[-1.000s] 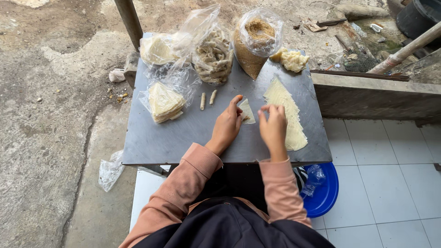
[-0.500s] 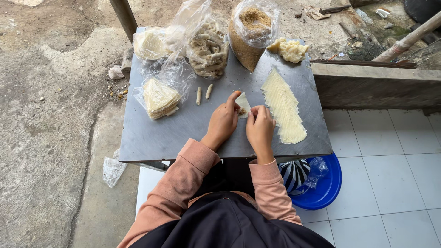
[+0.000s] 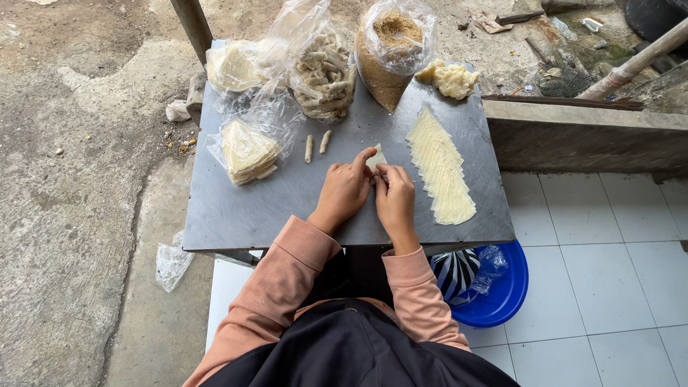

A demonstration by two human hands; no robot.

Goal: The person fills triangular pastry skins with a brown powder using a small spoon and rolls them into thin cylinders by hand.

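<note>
Head view | both hands pinch one wrapper | hands now closer together than before

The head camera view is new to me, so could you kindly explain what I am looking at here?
The camera sits on a person's head and looks down, so you see their own arms in pink sleeves. The left hand and right hand meet over a small pale wrapper piece and pinch it between the fingers. They work on a grey metal table. To the right lies a row of overlapping wrapper sheets; behind it, a lump of dough. Ahead are two finished rolls, a bag of rolls, a bag of brown crumbs and two bags of folded wrappers. A blue basin sits on the floor.
</note>
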